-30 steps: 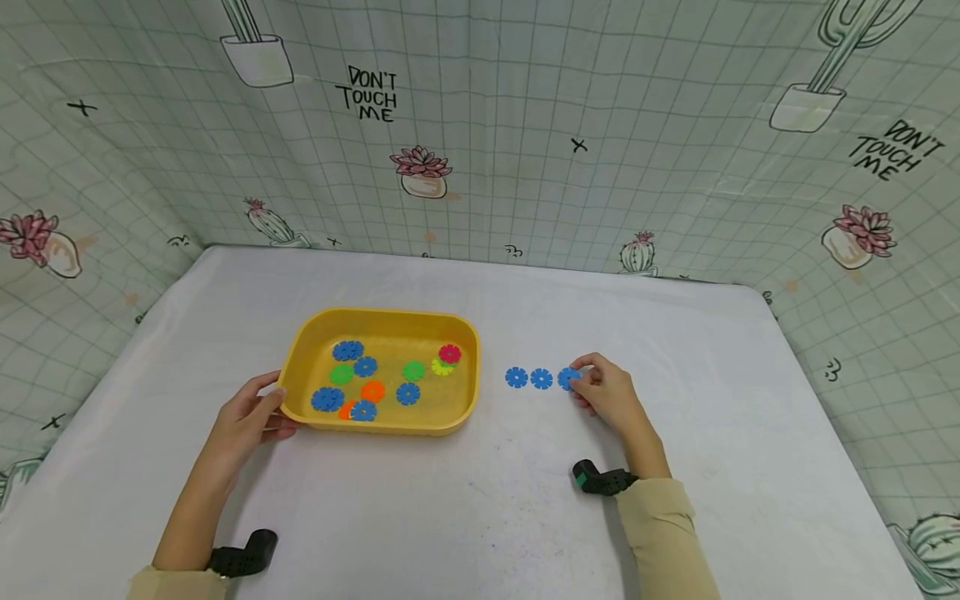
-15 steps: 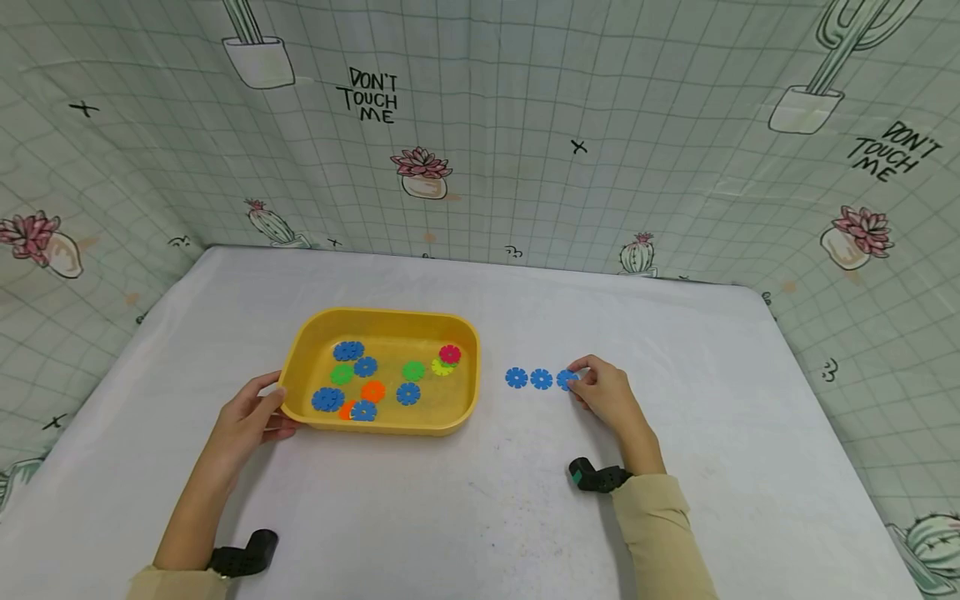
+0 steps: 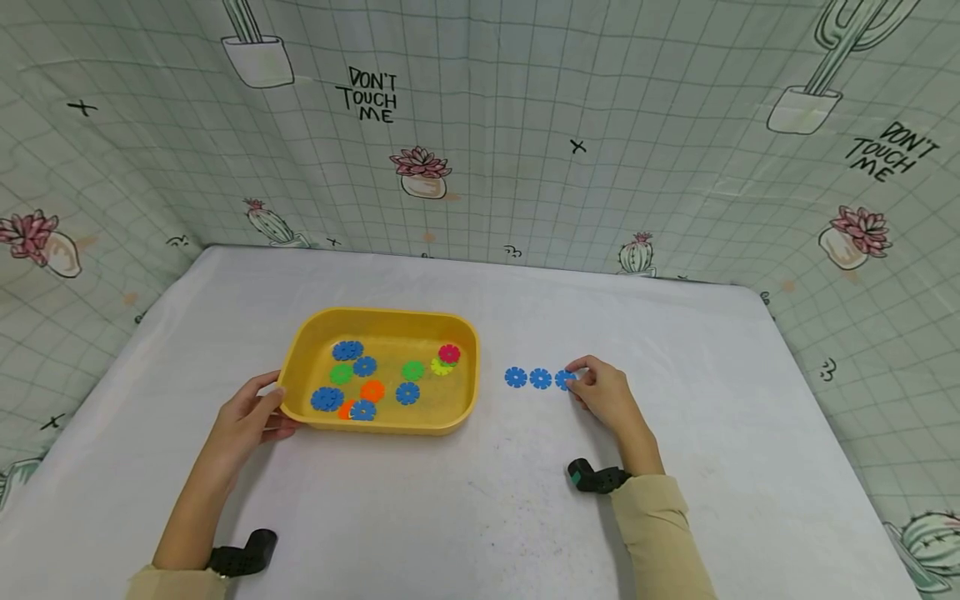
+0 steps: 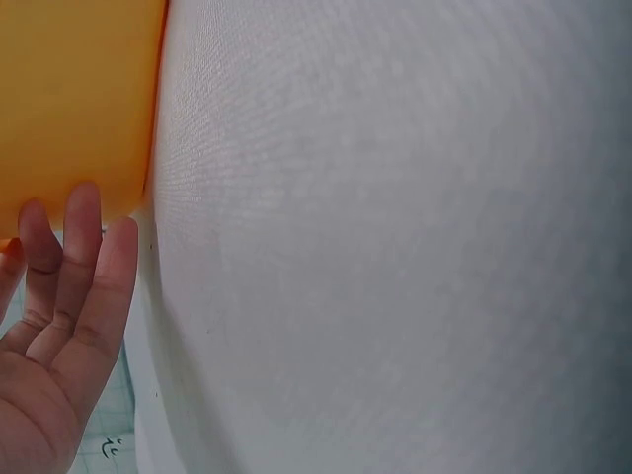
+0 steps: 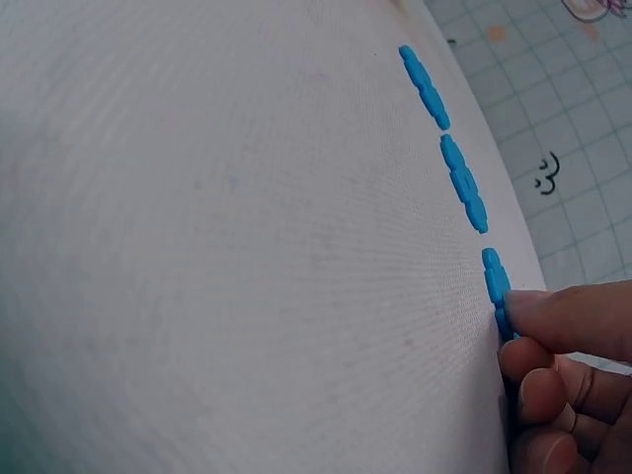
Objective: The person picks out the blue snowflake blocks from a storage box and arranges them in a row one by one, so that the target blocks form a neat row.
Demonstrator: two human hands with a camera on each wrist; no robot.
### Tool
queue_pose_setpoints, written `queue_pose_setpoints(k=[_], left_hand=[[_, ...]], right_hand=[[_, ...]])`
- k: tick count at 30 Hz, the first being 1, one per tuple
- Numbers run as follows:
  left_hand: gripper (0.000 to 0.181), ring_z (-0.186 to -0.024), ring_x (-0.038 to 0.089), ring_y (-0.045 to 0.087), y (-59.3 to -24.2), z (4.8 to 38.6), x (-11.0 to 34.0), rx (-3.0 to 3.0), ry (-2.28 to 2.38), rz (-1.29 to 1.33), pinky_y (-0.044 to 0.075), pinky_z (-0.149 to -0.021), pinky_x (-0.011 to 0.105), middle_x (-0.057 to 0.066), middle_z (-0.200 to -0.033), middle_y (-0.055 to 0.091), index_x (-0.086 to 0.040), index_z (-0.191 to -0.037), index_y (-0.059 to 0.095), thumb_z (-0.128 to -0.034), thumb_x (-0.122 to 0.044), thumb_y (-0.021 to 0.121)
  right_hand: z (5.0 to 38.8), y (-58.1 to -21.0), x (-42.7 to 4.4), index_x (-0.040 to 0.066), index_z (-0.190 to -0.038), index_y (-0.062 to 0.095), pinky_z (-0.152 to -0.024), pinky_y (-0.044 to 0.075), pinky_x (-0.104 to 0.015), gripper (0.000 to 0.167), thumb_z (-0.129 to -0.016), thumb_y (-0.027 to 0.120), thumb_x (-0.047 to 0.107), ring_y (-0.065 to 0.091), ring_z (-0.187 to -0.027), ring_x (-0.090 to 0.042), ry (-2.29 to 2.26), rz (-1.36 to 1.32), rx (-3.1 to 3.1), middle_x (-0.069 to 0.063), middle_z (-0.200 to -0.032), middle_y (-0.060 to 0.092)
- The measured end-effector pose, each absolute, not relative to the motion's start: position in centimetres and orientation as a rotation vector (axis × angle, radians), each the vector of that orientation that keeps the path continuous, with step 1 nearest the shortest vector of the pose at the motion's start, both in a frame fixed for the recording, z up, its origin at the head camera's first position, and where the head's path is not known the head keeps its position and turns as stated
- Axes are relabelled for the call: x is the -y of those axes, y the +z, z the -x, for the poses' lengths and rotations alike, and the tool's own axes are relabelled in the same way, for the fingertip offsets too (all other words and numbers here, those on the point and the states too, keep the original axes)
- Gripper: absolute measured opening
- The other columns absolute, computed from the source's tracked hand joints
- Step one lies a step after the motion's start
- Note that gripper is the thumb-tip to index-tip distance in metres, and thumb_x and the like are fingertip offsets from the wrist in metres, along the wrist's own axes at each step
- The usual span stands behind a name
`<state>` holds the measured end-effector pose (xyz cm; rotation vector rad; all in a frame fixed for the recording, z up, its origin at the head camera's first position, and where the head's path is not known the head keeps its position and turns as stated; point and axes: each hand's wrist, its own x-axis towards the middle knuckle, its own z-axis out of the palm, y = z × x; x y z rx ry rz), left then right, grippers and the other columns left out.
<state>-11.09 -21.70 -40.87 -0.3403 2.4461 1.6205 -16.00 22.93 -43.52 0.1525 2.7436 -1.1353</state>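
The yellow rectangular plastic tray with rounded corners sits on the white cloth-covered table, and the left hand grips its left end, thumb at the rim and fingers outside, only slightly bent; such a hold presumably steadies the tray, whose base seems to rest on the cloth. To the right of the tray, three small round notched blue plastic discs form a straight row: the nearest blue disc, the middle blue disc and the farthest blue disc, which the right hand pinches, thumb and forefinger nearly closed. Gripping it by the side away from the tray probably leaves the row unobstructed, and the narrow, similar gaps look deliberate. Only the head view shows the tray's contents: loose blue discs, green discs, orange discs and a pinkish-red disc overlapping a yellow disc. The left wrist view adds fingertips against the tray's outer wall, which the head view hides. The right wrist view shows the row beyond the tray's right end nearly edge-on, thin and low on the cloth, with the other right fingers bent inward below the pinch.
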Motion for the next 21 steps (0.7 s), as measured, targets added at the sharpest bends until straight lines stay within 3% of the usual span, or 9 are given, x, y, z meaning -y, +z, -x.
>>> queue_pose_setpoints(k=[9,17,21], left_hand=[[0.053,-0.071,0.002,0.063,-40.2,11.1,21.5,-2.435,1.591,0.309,0.055,-0.068,0.018,0.006,-0.092,0.058,0.000,-0.143,0.029,-0.1004,-0.031,0.037],[0.053,-0.071,0.002,0.063,-40.3,11.1,21.6,-2.437,1.590,0.315,0.055,-0.068,0.018,0.010,-0.095,0.058,-0.001,-0.143,0.028,-0.1003,-0.031,0.037],[0.053,-0.071,0.002,0.063,-40.3,11.1,21.6,-2.441,1.586,0.311,0.055,-0.068,0.018,0.011,-0.095,0.057,-0.001,-0.143,0.028,-0.1005,-0.031,0.037]], right_hand=[[15.6,-43.6,-23.5,0.006,-0.119,0.057,-0.051,0.048,-0.023,0.027,-0.093,0.055,0.016,0.053,-0.058,-0.013,-1.321,-0.221,-2.656,-0.009,-0.074,0.061],[14.8,-42.6,-22.9,0.003,-0.117,0.057,-0.059,0.049,-0.021,0.029,-0.093,0.055,0.018,0.057,-0.064,-0.015,-1.473,-0.190,-2.653,-0.014,-0.081,0.063],[14.2,-41.5,-21.8,0.002,-0.117,0.058,-0.068,0.050,-0.020,0.030,-0.093,0.056,0.020,0.061,-0.077,-0.021,-1.526,-0.118,-2.689,-0.016,-0.092,0.064]])
